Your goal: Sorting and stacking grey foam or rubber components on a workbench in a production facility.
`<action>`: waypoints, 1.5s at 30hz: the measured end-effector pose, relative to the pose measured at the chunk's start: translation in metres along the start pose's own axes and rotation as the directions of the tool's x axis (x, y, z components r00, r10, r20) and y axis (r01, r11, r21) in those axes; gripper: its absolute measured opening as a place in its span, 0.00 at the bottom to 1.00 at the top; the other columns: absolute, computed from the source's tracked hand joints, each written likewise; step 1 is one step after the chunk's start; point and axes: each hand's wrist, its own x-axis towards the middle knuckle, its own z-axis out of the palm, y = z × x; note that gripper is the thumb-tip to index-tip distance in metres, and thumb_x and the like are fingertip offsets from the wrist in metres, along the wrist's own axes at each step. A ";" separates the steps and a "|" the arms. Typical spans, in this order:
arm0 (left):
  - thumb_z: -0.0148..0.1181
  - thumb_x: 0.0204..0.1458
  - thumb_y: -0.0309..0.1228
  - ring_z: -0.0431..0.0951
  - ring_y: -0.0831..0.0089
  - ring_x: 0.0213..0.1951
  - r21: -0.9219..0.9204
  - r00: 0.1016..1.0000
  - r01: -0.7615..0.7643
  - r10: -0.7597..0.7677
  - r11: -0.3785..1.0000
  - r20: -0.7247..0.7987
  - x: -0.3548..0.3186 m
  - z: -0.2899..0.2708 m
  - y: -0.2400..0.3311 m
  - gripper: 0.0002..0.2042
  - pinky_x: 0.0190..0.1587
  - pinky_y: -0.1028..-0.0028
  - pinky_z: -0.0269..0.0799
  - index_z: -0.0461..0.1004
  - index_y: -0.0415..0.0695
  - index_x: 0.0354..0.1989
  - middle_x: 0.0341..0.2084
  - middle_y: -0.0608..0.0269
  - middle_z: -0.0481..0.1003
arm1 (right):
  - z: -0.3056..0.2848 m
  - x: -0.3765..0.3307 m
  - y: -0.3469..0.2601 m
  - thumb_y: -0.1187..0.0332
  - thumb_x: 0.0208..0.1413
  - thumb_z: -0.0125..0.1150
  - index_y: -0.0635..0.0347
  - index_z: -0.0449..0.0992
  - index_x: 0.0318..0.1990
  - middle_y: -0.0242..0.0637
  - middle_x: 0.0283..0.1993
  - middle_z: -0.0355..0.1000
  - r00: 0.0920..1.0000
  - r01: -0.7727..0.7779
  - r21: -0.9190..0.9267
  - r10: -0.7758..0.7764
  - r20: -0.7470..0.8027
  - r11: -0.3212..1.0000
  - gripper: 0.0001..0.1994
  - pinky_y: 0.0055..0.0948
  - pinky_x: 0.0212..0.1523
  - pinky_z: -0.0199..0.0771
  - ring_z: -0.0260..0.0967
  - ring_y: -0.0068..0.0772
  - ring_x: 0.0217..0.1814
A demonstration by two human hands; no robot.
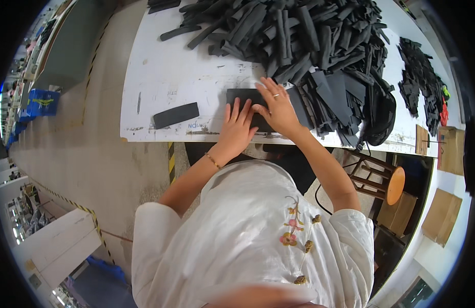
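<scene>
Heaped rolled strips (299, 36) crowd the white table (160, 64)
Left hand (237, 127) and right hand (282, 112), fingers spread, lie on a flat, matte black panel (251, 94).

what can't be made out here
Head view: part of the dark panel, covered by the left hand and right hand.
Head view: bottom of the dark heap, hidden by its top layer.
Head view: heap's far edge, cut off by the picture's top.
</scene>
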 end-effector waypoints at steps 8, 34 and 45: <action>0.63 0.51 0.33 0.72 0.55 0.50 -0.382 0.950 -0.043 -0.081 0.923 -0.301 0.076 -0.048 0.013 0.16 0.52 0.60 0.69 0.74 0.41 0.47 0.46 0.57 0.72 | -0.098 -0.060 0.086 0.61 0.53 0.62 0.59 0.75 0.46 0.39 0.46 0.72 0.909 -0.413 -0.450 0.328 -0.256 0.792 0.16 0.42 0.46 0.67 0.67 0.47 0.51; 0.61 0.55 0.26 0.81 0.57 0.40 -0.883 0.803 0.003 -0.525 -0.470 0.282 0.116 -0.046 -0.010 0.10 0.43 0.66 0.80 0.69 0.36 0.42 0.36 0.54 0.76 | -0.101 -0.029 -0.001 0.65 0.55 0.58 0.72 0.59 0.63 0.52 0.52 0.62 0.964 -0.249 0.036 0.244 0.109 0.968 0.30 0.41 0.60 0.60 0.59 0.53 0.55; 0.59 0.56 0.24 0.79 0.53 0.47 -0.776 0.715 -0.010 -0.547 -0.631 0.435 0.093 -0.054 -0.030 0.10 0.50 0.61 0.79 0.69 0.34 0.43 0.39 0.50 0.76 | -0.087 -0.007 -0.027 0.70 0.43 0.73 0.58 0.73 0.57 0.39 0.46 0.67 0.957 -0.280 0.351 0.290 0.022 0.894 0.29 0.31 0.49 0.69 0.67 0.37 0.47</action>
